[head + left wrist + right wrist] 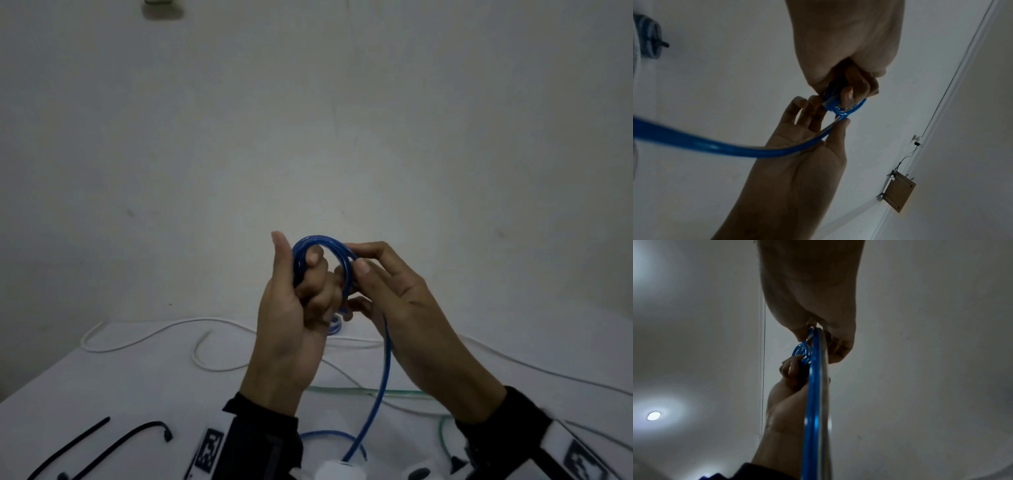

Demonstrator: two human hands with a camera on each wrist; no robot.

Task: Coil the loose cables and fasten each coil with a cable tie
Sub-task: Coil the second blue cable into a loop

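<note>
Both hands up above the table [102,377]: the left hand [291,329] has its fingers curled through a small coil of blue cable [322,260], gripping it, thumb up. The right hand [394,294] pinches the coil's far side, loose tail dropping away below. Two black cable ties [113,445] and a white cable [171,329] lie on the table.

Count: 2 hands, 3 cables, 2 ties.
One blue cable [386,363], partly coiled; one white cable [144,337] loose on the table [102,383]; one pale green cable [342,390] beside it. Two black cable ties [113,442] lay at the near left. One left hand [291,329], one right hand [404,301]. Exact loop count in the blue coil couldn't be read.
</note>
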